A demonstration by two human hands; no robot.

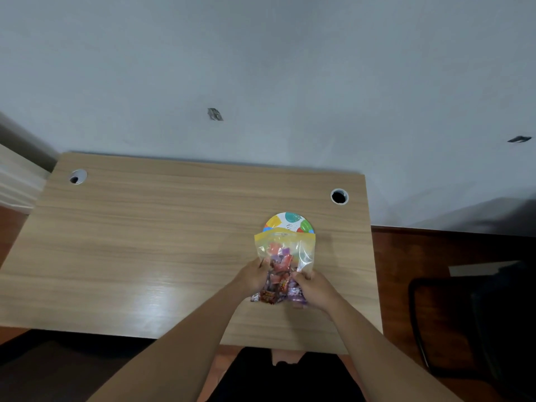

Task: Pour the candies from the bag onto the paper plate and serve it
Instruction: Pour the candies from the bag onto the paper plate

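A clear zip bag point(285, 250) with a yellow top strip holds several wrapped candies point(280, 261) in red, orange and purple. Both hands grip its lower half: my left hand point(252, 275) on its left side, my right hand point(314, 287) on its right. The bag's yellow top points away from me and overlaps the near edge of a small paper plate point(290, 221), white with coloured spots. The plate lies flat on the wooden table, and no candy shows on its visible part. Some candies bunch at the bag's near end between my hands.
The light wooden table point(145, 242) has two round cable holes, one at the back left point(77, 177) and one at the back right point(339, 196) just beyond the plate. A grey wall stands behind. A dark chair point(470, 323) is on the right.
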